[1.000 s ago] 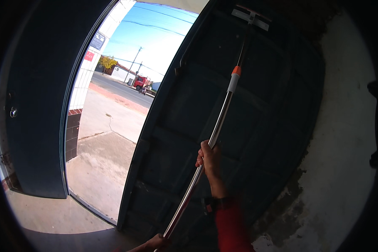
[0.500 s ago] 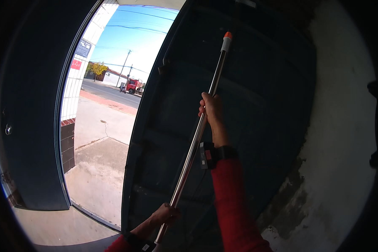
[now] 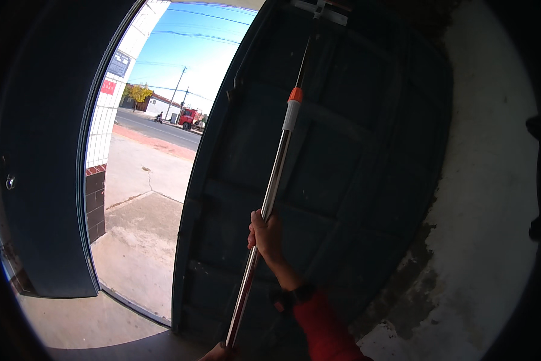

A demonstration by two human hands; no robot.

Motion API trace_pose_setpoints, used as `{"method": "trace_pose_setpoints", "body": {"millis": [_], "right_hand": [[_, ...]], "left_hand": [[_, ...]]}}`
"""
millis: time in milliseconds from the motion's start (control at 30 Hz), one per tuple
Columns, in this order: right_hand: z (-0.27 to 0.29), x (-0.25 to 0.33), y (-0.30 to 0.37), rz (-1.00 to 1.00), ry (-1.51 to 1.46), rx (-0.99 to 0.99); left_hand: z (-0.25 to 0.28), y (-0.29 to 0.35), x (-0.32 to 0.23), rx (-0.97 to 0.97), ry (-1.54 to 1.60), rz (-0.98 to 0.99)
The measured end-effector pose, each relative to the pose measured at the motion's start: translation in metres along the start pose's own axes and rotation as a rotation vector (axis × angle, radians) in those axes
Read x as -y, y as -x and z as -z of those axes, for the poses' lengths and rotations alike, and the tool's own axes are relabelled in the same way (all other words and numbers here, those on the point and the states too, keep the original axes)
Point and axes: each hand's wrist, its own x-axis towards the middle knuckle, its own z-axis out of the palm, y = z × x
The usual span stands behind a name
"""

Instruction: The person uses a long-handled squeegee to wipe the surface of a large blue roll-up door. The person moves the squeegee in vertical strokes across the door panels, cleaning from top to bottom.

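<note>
A long-handled squeegee (image 3: 275, 168) slants up across the dark door panel, with a shiny metal telescopic pole and an orange and white collar. Its flat white head (image 3: 321, 11) lies against the upper panel, partly cut off by the top edge. My right hand (image 3: 266, 236) is wrapped round the pole below the collar, the red-sleeved arm coming in from the lower right. Lower on the same pole, at the bottom edge, my left hand (image 3: 219, 352) is closed round it and mostly out of frame.
The dark green door panel (image 3: 343, 180) spans the middle. To its left an open doorway shows a concrete apron (image 3: 141, 225), a road and a red truck (image 3: 191, 118). Another dark door leaf (image 3: 48, 180) stands at far left. A stained white wall (image 3: 487, 198) is at right.
The squeegee has come down and slightly left, bringing more of its head into view. Both my hands have moved down with the pole, the left mostly leaving the frame.
</note>
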Motion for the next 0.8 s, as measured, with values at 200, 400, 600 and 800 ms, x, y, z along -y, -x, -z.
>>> {"method": "trace_pose_setpoints", "body": {"millis": [200,400,600,800], "right_hand": [[0.008,0.034,0.009,0.079,-0.165,0.039],[0.036,0.114,-0.037,0.218,-0.227,0.054],[0.083,0.203,-0.126,0.309,-0.168,0.061],[0.064,0.220,-0.192,0.313,-0.171,-0.027]], "left_hand": [[-0.032,0.032,-0.029,-0.034,-0.078,-0.123],[-0.043,0.076,-0.105,-0.018,-0.182,-0.279],[-0.043,0.103,-0.162,-0.035,-0.243,-0.361],[-0.056,0.099,-0.192,-0.175,-0.223,-0.509]]}}
